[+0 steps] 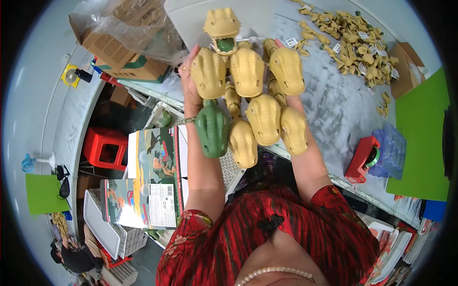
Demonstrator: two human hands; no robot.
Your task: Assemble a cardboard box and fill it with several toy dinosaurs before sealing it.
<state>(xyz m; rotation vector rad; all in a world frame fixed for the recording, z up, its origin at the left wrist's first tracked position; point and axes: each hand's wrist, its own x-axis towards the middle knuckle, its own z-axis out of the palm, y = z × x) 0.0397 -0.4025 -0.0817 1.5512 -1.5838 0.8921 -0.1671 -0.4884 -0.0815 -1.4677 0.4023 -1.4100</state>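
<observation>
Between my two hands is a cluster of toy dinosaurs with long ridged heads: several tan toy dinosaurs [247, 71] and one green toy dinosaur [212, 129]. My left hand [191, 88] is closed around the cluster's left side, its thumb and fingers pressed to the toys. On the other side my right hand [294, 101] grips from below; most of its fingers are hidden behind the heads and only a tip shows above. One tan head [222, 26] at the top faces away from the rest, with a green piece in its open mouth.
A large pile of tan toy parts [360, 45] with small tags covers the table's far right. Cardboard boxes [119, 52] with plastic wrap stand far left. A red tape dispenser [362, 159] sits right. Printed boxes [148, 190] and a red stool [106, 148] are left; another person [78, 252] is lower left.
</observation>
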